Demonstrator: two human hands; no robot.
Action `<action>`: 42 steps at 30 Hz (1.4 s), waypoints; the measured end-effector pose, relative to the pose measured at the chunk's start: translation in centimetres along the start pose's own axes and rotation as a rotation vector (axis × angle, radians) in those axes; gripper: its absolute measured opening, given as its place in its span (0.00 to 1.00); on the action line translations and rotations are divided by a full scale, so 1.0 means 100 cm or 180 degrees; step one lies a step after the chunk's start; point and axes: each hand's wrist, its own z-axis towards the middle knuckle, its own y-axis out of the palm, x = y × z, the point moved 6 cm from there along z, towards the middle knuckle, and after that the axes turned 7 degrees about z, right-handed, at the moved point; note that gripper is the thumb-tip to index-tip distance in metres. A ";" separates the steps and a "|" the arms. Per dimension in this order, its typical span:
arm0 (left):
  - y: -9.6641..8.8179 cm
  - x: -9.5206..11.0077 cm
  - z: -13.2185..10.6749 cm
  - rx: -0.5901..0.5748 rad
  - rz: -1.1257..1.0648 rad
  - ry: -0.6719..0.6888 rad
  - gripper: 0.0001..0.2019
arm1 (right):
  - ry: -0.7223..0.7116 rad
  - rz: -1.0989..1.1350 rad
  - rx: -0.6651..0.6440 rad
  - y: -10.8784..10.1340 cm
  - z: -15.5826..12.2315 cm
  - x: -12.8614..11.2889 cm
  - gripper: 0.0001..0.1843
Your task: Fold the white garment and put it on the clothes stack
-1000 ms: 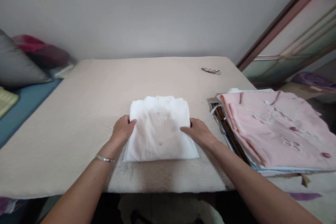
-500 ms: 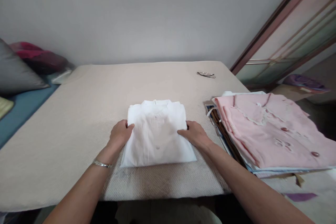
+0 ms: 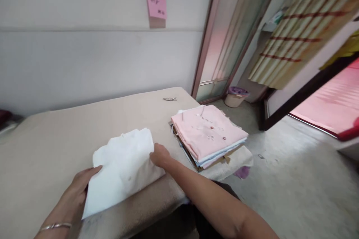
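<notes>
A folded white shirt [image 3: 123, 168] is held between my two hands above the near edge of the cloth-covered bed, tilted with its left side nearer to me. My left hand [image 3: 84, 183] grips its left edge, thumb on top and fingers hidden beneath. On the right edge my right hand [image 3: 160, 155] is closed in the same way. To the right lies a stack of folded clothes with a pink garment [image 3: 207, 130] on top; the right forearm passes just in front of it.
Eyeglasses [image 3: 169, 99] lie near the far edge of the bed cover [image 3: 70, 127]. A pink note [image 3: 156, 5] is taped to the wall. Right of the bed are a lined waste bin [image 3: 235, 99], a striped curtain [image 3: 303, 26] and a doorway.
My view has swung to the right, bringing the floor, curtain and doorway in. The shirt, flat on the bed before, is now lifted and tilted in both hands.
</notes>
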 end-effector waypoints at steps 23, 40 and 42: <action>0.329 0.232 -0.136 -0.0825 -0.1252 0.1381 0.16 | 0.0645 -0.0557 0.1645 -0.293 -0.017 0.257 0.17; 0.334 0.232 -0.124 -0.0704 -0.0924 0.2091 0.20 | 0.0674 -0.0650 0.1826 -0.292 -0.016 0.278 0.17; 0.335 0.233 -0.127 -0.0738 -0.0970 0.2080 0.21 | 0.0664 -0.0676 0.1842 -0.295 -0.015 0.277 0.17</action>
